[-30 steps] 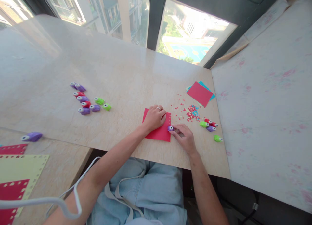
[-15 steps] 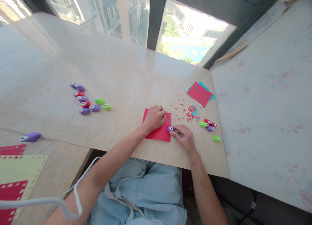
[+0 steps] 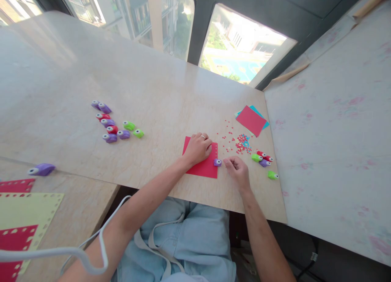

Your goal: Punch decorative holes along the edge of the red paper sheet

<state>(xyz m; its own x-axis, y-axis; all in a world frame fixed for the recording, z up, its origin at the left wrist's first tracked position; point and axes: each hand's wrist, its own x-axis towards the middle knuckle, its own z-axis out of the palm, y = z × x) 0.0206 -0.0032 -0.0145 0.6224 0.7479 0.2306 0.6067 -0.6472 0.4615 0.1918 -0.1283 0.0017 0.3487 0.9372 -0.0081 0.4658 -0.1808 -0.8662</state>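
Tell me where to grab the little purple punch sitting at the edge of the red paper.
Pinch the purple punch across its rounded sides, coming from the right, where the right hand is. Its white end faces the red paper, which the left hand presses flat.

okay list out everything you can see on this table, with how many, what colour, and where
Red paper sheet: one, red, holes along its right edge, table front, under the left hand.
Small punch: one, purple, at that sheet's right edge.
Punches at right: four; two green, one red, one purple.
Punches at left: nine; purple, red, green.
Large punch: one, purple, far left.
Paper stack: red over teal, far right.
Confetti: many bits, red and blue.
Punched sheets: red and yellow, lower left.
Left hand: flat on the sheet.
Right hand: beside the small punch, apparently just apart.
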